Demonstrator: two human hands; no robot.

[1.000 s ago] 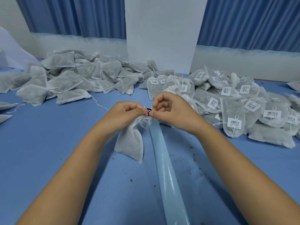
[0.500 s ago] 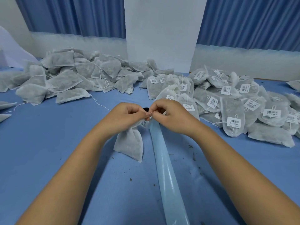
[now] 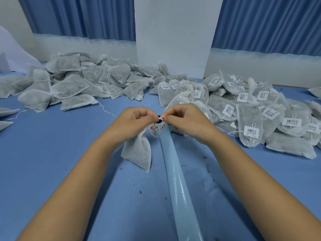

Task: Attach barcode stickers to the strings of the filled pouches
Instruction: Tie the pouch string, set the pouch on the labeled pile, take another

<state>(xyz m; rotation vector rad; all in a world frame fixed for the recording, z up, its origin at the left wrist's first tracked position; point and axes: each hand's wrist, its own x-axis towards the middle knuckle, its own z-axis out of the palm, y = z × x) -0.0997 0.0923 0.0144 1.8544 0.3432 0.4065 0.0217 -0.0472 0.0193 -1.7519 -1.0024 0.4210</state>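
Pouch (image 3: 137,152) hangs from our left hand (image 3: 137,121) near the middle of the table (image 3: 52,162). Its lower corner touches the blue top, just left of the pale blue backing strip (image 3: 178,180). That strip runs from the sticker roll (image 3: 159,128) toward the near edge. Our left hand grips the pouch by its gathered neck, fingers curled. Our right hand (image 3: 187,120) pinches the white string (image 3: 162,117) between thumb and forefinger. The hands nearly meet at the fingertips right above the roll, with a short stretch of string showing between them. Toward the far edge on the left lies the unlabelled pile (image 3: 78,84) of filled pouches. Toward the far right corner lies the labelled pile (image 3: 251,110), its barcode stickers facing up. Small dark crumbs dot the table beside the strip.
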